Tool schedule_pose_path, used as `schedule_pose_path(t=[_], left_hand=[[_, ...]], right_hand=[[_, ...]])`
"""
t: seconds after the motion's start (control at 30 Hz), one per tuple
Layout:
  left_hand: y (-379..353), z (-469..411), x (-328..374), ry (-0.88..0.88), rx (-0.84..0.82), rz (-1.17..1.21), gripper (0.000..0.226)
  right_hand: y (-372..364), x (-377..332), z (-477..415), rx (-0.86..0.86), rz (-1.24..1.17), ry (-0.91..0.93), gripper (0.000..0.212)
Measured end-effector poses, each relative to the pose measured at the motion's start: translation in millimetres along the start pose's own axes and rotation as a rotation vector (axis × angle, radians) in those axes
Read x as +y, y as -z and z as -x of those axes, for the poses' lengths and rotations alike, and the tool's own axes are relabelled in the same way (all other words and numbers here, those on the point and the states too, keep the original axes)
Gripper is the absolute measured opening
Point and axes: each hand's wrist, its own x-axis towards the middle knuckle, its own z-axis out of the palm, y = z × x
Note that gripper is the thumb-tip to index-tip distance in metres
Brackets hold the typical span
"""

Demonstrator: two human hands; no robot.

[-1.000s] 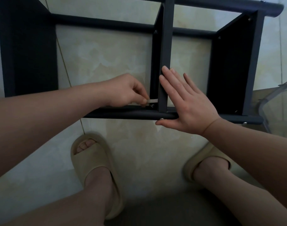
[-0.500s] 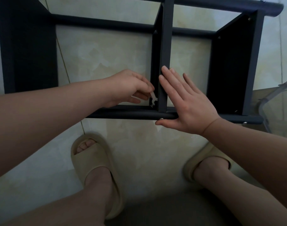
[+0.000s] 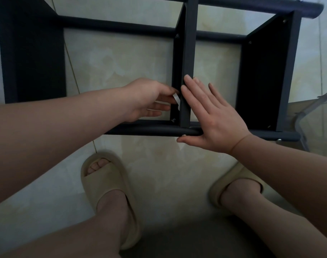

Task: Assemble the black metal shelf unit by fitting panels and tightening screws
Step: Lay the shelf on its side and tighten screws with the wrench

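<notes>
The left hand [image 3: 146, 101] pinches a small silvery tool [image 3: 176, 98] beside the middle panel [image 3: 188, 53], above its lower screw [image 3: 173, 120]; the right hand [image 3: 211, 118], spread flat, braces that panel. The shelf unit [image 3: 267, 71] lies around it; the tool likely needs seating squarely before turning.

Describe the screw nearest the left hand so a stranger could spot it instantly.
Start at the black shelf frame lying on the tiled floor and find its middle panel, which the right hand presses flat against. At that panel's near end, just above the front rail, sits a small screw. Unlike the frame's other screws, it lies directly below the silver tool pinched in the left hand.
</notes>
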Motion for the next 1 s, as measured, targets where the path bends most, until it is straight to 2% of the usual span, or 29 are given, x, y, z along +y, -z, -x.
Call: schedule_pose_path(t=[0.33, 0.47, 1.0], left_hand=[[0.0, -0.4, -1.6, 0.039, -0.07, 0.006, 0.014], [-0.3, -0.7, -4.9, 0.038, -0.058, -0.034, 0.021], [-4.2, -1.2, -3.4, 0.039, -0.068, -0.03, 0.013]], right_hand=[[0.2, 0.1, 0.0, 0.009, -0.01, -0.001, 0.107], [0.2, 0.0, 0.0, 0.008, -0.01, -0.001, 0.106], [-0.7, 0.6, 0.5, 0.012, 0.0, 0.001, 0.106]])
